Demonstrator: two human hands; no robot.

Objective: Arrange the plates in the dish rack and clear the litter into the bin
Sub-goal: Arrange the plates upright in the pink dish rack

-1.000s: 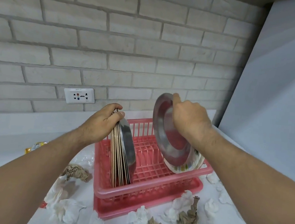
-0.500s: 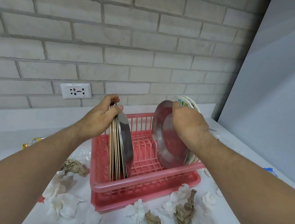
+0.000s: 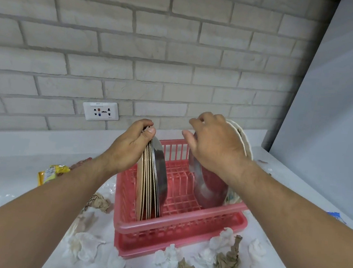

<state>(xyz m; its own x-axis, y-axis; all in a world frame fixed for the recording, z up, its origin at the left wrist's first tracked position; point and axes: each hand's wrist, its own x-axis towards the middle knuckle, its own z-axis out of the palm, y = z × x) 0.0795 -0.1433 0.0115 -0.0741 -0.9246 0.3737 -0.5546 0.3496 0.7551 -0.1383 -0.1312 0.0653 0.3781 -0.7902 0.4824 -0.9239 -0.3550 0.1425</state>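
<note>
Several scraps of litter lie on the white surface (image 3: 8,162) at the far left: a yellow wrapper (image 3: 51,174), then a crumpled brown paper ball (image 3: 99,203) and a wad of white tissue (image 3: 84,246) just beside the rack's left wall. Next we see the left hand (image 3: 127,148), its fingers curled over the top edge of a stack of plates (image 3: 151,185) with the thumb pressed against the front one, gripping the whole stack. The stack stands on edge at the left end of the pink dish rack (image 3: 174,224), which sits on the surface below a wall socket (image 3: 100,111). Across an open stretch of the rack's ribs, a steel plate (image 3: 207,190) leans at the right end, tilted back. The right hand (image 3: 215,145) lies over its upper edge, fingers loosely bent and a little apart, thumb standing free to the left; whether they clasp the rim we cannot tell. Behind the steel plate lean white patterned plates (image 3: 245,140), touching it. In front of the rack, toward the right, more white tissue (image 3: 222,238) and a brown paper twist (image 3: 227,264) lie close together. Well off to the right sits a blue scrap (image 3: 337,215).
</note>
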